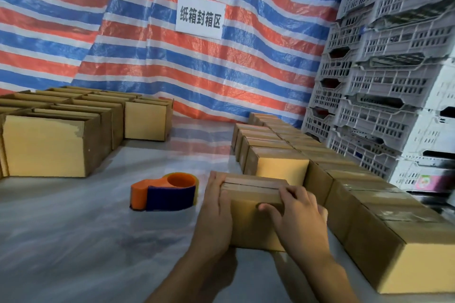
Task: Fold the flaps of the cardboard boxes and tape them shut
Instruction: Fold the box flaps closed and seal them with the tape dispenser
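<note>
A small cardboard box [251, 189] stands on the pale floor sheet in front of me, its top flaps folded down with a seam along the middle. My left hand [216, 206] grips its left side, fingers curled over the top edge. My right hand [295, 209] lies on the near right part of the top, pressing the flaps flat. An orange and blue tape dispenser [163, 192] rests on the sheet just left of the box, apart from both hands.
Rows of closed cardboard boxes [369, 194] line the right side, touching the held box's far corner. Open-topped boxes [61, 130] stand at the left. Stacked grey plastic crates [384, 69] rise at the right. A striped tarp [172, 56] with a paper sign hangs behind.
</note>
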